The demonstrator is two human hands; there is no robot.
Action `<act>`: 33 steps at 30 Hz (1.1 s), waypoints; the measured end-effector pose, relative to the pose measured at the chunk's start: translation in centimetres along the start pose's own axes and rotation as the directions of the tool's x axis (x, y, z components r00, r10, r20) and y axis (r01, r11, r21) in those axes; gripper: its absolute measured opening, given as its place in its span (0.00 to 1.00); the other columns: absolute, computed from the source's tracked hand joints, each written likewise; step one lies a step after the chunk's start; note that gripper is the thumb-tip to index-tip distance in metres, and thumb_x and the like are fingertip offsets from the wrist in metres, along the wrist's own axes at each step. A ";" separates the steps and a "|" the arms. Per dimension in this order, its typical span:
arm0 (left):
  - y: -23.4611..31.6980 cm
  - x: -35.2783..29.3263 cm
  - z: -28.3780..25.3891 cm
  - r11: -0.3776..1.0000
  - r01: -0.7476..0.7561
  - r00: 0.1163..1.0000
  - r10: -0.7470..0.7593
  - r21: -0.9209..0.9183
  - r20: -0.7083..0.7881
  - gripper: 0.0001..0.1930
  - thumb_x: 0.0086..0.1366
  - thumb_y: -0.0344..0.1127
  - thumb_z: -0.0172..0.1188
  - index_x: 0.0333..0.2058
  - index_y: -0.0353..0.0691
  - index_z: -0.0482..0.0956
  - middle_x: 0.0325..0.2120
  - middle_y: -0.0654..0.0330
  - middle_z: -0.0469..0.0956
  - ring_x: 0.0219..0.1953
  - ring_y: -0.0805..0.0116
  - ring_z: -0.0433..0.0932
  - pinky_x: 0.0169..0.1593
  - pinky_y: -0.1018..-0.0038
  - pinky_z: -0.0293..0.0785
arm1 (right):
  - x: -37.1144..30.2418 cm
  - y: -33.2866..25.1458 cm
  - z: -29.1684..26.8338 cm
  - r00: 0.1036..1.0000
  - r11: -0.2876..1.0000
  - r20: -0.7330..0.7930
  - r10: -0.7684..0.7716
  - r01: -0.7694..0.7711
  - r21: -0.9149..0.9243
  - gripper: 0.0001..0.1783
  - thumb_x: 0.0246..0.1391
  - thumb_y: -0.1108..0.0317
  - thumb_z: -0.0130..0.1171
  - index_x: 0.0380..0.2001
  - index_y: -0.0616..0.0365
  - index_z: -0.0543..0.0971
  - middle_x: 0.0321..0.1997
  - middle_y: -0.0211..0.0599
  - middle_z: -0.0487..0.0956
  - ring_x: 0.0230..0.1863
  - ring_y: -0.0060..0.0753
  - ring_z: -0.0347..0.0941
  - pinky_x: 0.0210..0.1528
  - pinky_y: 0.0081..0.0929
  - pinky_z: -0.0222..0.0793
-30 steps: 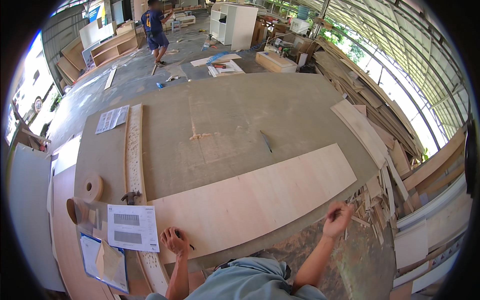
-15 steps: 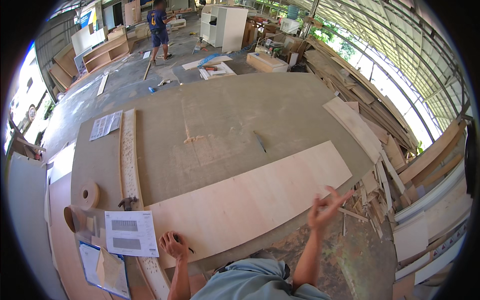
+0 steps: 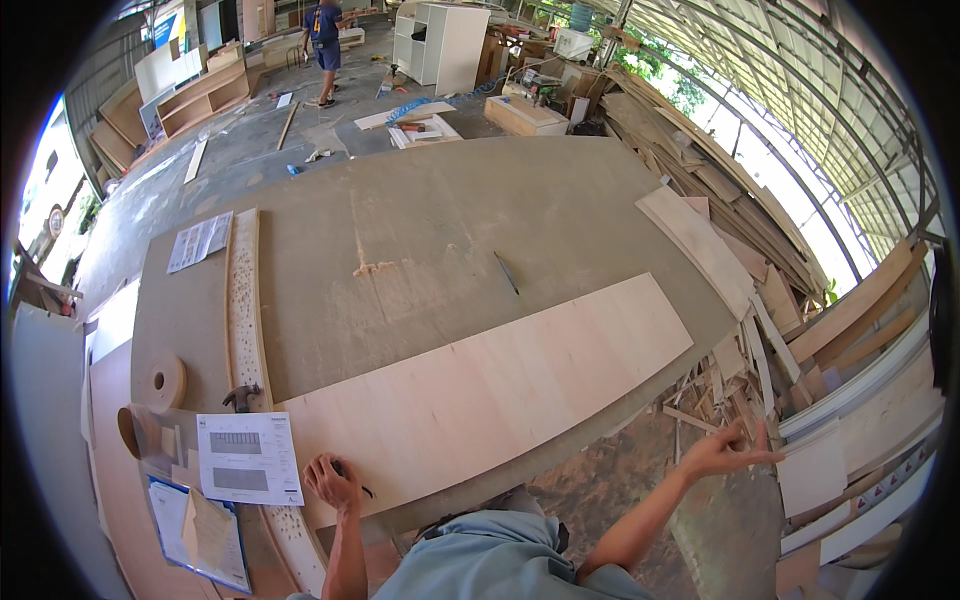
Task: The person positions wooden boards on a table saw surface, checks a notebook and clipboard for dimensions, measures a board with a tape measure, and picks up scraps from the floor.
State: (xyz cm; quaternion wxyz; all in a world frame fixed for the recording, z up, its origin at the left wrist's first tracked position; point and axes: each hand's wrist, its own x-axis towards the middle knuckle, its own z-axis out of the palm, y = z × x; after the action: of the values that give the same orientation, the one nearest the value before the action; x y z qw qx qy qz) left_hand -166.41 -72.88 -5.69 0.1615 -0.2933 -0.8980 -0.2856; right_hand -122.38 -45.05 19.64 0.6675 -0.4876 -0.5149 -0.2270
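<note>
My left hand (image 3: 332, 482) is closed around a small black object (image 3: 338, 467), mostly covered by the fingers, at the left end of a long pale plywood panel (image 3: 490, 390). A short dark strap shows beside the wrist. Out past the bench edge on the right, my right hand (image 3: 722, 452) holds nothing, its fingers spread. A printed drawing sheet (image 3: 245, 470) lies just left of my left hand. Behind that sheet is a claw hammer (image 3: 240, 398). Beyond the panel, a thin dark pencil-like stick (image 3: 507, 273) rests on the brown worktop (image 3: 430, 220).
A pitted wooden strip (image 3: 244, 310) runs along the left, near rolls of edging (image 3: 163, 382) and a blue-edged clipboard (image 3: 170, 500). Offcuts (image 3: 735, 375) and stacked boards (image 3: 700, 165) crowd the right. Far back, a person (image 3: 325, 45) stands near a white cabinet (image 3: 450, 45).
My right hand has swung right and down, away from the panel's edge. My left hand keeps its closed grip at the panel's left end. The whole view has shifted slightly.
</note>
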 end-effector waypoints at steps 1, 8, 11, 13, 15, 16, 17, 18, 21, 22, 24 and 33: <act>-0.2 -0.1 0.3 1.000 -0.013 1.000 0.013 0.011 -0.012 0.10 0.52 0.31 0.59 0.34 0.38 0.74 0.38 0.54 0.74 0.48 0.51 0.68 0.55 0.57 0.60 | 0.0 0.9 -0.2 0.995 0.997 -0.062 0.079 -0.079 -0.003 0.49 0.60 0.75 0.52 0.70 0.61 0.30 0.53 0.55 0.70 0.37 0.33 0.73 0.26 0.21 0.67; 0.4 -0.1 0.3 0.996 0.075 0.997 -0.075 0.053 -0.002 0.17 0.53 0.33 0.59 0.41 0.36 0.71 0.44 0.48 0.70 0.51 0.47 0.66 0.57 0.55 0.59 | 0.2 0.3 1.2 0.992 0.988 0.087 -0.095 0.084 0.127 0.49 0.60 0.71 0.52 0.70 0.61 0.29 0.55 0.50 0.68 0.28 0.21 0.66 0.25 0.17 0.65; 0.4 -0.3 0.4 0.996 0.061 0.996 -0.056 0.066 -0.071 0.19 0.53 0.34 0.59 0.44 0.35 0.71 0.47 0.45 0.68 0.53 0.44 0.64 0.58 0.53 0.57 | 2.0 4.6 0.0 0.998 0.997 -0.056 0.028 -0.024 0.078 0.50 0.59 0.72 0.52 0.70 0.61 0.28 0.56 0.52 0.68 0.29 0.23 0.66 0.25 0.17 0.65; 0.9 -1.0 0.9 0.975 0.156 0.985 -0.141 0.159 -0.104 0.26 0.53 0.35 0.60 0.51 0.37 0.66 0.53 0.45 0.64 0.58 0.44 0.61 0.59 0.50 0.54 | 2.8 6.4 -0.5 0.979 0.985 -0.113 0.168 -0.163 0.052 0.51 0.56 0.79 0.51 0.70 0.59 0.28 0.57 0.52 0.67 0.29 0.24 0.66 0.28 0.17 0.66; 1.2 -1.3 1.3 0.937 0.243 0.966 -0.211 0.251 -0.147 0.32 0.54 0.35 0.60 0.58 0.39 0.60 0.59 0.46 0.60 0.62 0.44 0.58 0.61 0.47 0.52 | 3.3 7.3 -1.0 0.998 0.996 0.033 -0.062 0.060 0.065 0.50 0.59 0.74 0.52 0.70 0.61 0.28 0.57 0.52 0.67 0.33 0.26 0.68 0.27 0.19 0.67; 1.1 -1.6 2.2 0.889 0.354 0.933 -0.312 0.290 -0.181 0.39 0.54 0.36 0.61 0.63 0.43 0.54 0.63 0.48 0.55 0.65 0.45 0.55 0.62 0.45 0.51 | 3.6 7.9 -1.3 0.979 0.983 0.106 -0.174 0.166 0.081 0.50 0.60 0.72 0.52 0.70 0.62 0.27 0.57 0.52 0.67 0.35 0.27 0.70 0.26 0.19 0.67; 1.9 -1.8 2.3 0.865 0.446 0.892 -0.408 0.231 -0.196 0.39 0.55 0.38 0.61 0.64 0.44 0.54 0.64 0.48 0.55 0.65 0.45 0.55 0.62 0.45 0.52 | 4.3 8.9 -1.6 0.982 0.986 0.092 -0.162 0.157 0.058 0.50 0.60 0.72 0.52 0.70 0.62 0.27 0.56 0.53 0.67 0.37 0.28 0.70 0.27 0.20 0.68; 2.7 -2.0 2.3 0.829 0.533 0.842 -0.500 0.171 -0.204 0.40 0.55 0.39 0.61 0.65 0.45 0.53 0.64 0.49 0.55 0.65 0.46 0.55 0.62 0.45 0.52 | 5.0 9.8 -1.9 0.985 0.988 0.078 -0.151 0.149 0.033 0.50 0.60 0.72 0.52 0.70 0.62 0.27 0.56 0.54 0.67 0.38 0.29 0.71 0.27 0.20 0.68; -0.1 -3.2 3.9 0.760 0.620 0.781 -0.575 0.194 -0.244 0.42 0.57 0.47 0.60 0.67 0.44 0.50 0.64 0.50 0.57 0.65 0.48 0.57 0.62 0.46 0.56 | 6.4 14.3 -3.0 1.000 1.000 -0.025 -0.002 0.001 -0.004 0.49 0.61 0.74 0.51 0.70 0.63 0.28 0.56 0.57 0.67 0.41 0.30 0.71 0.28 0.20 0.69; -0.9 -3.5 4.6 0.782 0.591 0.800 -0.535 0.201 -0.271 0.43 0.58 0.47 0.59 0.67 0.44 0.49 0.64 0.50 0.57 0.64 0.49 0.59 0.62 0.48 0.56 | 6.8 15.7 -3.4 0.995 0.998 -0.072 0.063 -0.063 -0.009 0.48 0.60 0.74 0.50 0.70 0.63 0.28 0.56 0.58 0.67 0.41 0.31 0.72 0.28 0.20 0.69; -0.8 -3.3 5.1 0.798 0.554 0.824 -0.484 0.238 -0.296 0.43 0.59 0.48 0.58 0.68 0.42 0.48 0.63 0.50 0.59 0.64 0.52 0.60 0.62 0.51 0.57 | 7.3 16.7 -3.9 1.000 0.999 -0.011 -0.026 0.025 -0.036 0.47 0.60 0.75 0.49 0.70 0.62 0.29 0.57 0.56 0.67 0.39 0.29 0.71 0.28 0.19 0.69; -1.1 -3.3 5.6 0.785 0.527 0.841 -0.428 0.325 -0.330 0.42 0.60 0.49 0.57 0.67 0.40 0.49 0.63 0.52 0.59 0.63 0.53 0.61 0.61 0.52 0.59 | 8.8 18.7 -3.1 0.996 0.997 0.043 -0.074 0.074 -0.007 0.47 0.61 0.74 0.49 0.70 0.62 0.29 0.58 0.56 0.66 0.35 0.27 0.68 0.24 0.19 0.61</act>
State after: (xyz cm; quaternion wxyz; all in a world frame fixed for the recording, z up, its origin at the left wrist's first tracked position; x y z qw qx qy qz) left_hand -165.20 -71.65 -12.01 0.2468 0.0214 -0.9557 -0.1591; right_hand -102.69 -38.16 19.82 0.6454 -0.4757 -0.5459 -0.2431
